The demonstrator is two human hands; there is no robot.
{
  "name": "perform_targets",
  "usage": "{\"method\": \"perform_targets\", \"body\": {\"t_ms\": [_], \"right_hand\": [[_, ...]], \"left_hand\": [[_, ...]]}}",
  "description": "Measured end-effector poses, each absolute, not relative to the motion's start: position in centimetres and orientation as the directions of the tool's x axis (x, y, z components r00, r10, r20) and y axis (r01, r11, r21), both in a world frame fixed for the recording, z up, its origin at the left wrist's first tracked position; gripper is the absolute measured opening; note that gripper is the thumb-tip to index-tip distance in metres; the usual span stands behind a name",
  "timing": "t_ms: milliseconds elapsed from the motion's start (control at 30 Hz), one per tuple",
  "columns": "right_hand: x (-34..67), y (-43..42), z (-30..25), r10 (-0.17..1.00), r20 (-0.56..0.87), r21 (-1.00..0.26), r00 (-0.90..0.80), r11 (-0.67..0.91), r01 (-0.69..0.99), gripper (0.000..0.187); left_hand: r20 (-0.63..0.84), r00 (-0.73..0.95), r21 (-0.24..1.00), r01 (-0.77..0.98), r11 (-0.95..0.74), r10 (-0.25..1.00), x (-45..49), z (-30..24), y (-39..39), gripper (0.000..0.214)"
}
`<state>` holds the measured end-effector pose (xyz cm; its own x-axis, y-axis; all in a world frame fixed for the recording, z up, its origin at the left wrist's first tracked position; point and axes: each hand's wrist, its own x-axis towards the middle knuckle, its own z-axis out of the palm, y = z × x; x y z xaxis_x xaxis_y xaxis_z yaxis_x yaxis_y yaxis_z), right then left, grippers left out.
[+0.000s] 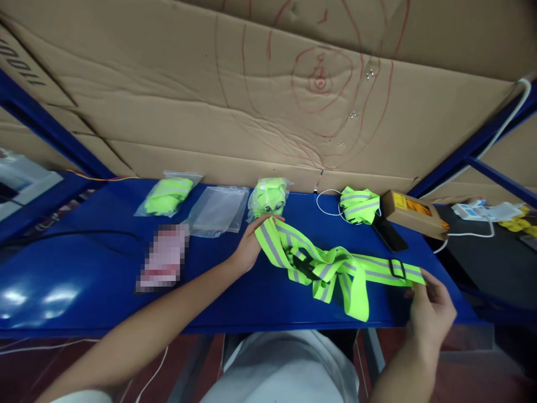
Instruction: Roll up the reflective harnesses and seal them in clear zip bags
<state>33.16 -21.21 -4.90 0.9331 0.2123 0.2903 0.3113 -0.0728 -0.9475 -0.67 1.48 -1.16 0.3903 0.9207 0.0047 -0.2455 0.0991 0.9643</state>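
Observation:
A neon green reflective strap [331, 263] with grey stripes, a black buckle and a black slider hangs in loose loops between my hands, above the blue table. My left hand [250, 246] holds one side of it, with the fingers partly hidden behind the webbing. At the far right, my right hand [432, 305] pinches the strap's end just past the slider, pulling that length fairly straight. Behind my left hand sits a clear bag of folded green straps [267, 196]. Another bundle of green straps [359, 205] lies unbagged farther right.
On the blue table [235, 296] lie flat clear bags [218, 210], a bagged green bundle [168, 195], a blurred pink item [163, 257], a black phone [391, 234] and a cardboard box [413, 212]. A cardboard wall [176, 112] stands behind; white cables run at right.

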Motion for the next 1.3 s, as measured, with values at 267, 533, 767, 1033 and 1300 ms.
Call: {"method": "perform_targets", "body": {"t_ms": [267, 533, 767, 1033, 1300], "right_hand": [[28.5, -21.3, -1.0, 0.250, 0.290, -0.954, 0.924, 0.146, 0.260, 0.057], [21.6, -19.0, -0.1, 0.896, 0.435, -0.423, 0.085, 0.121, 0.898, 0.045], [23.2, -17.5, -3.7, 0.955, 0.270, -0.366, 0.120, -0.013, 0.931, 0.063], [21.6, -17.2, -2.9, 0.964, 0.243, -0.520, 0.111, 0.033, 0.853, 0.065], [19.9, -17.4, -2.0, 0.947, 0.305, -0.624, 0.105, 0.116, 0.772, 0.059]], "left_hand": [[-0.088, 0.514, 0.982, -0.097, 0.160, 0.853, -0.4, -1.3, 1.3, 0.036], [-0.034, 0.624, 0.998, 0.066, -0.008, 0.781, -0.7, -2.3, 2.3, 0.038], [-0.004, 0.967, 0.880, 0.125, -0.459, 0.255, -4.6, 3.9, 2.3, 0.081], [0.489, 0.815, 0.597, -0.053, -0.800, 0.311, -1.9, 2.6, -2.8, 0.026], [0.574, 0.796, 0.126, 0.148, -0.981, 0.194, -0.3, -0.6, -4.2, 0.026]]}}
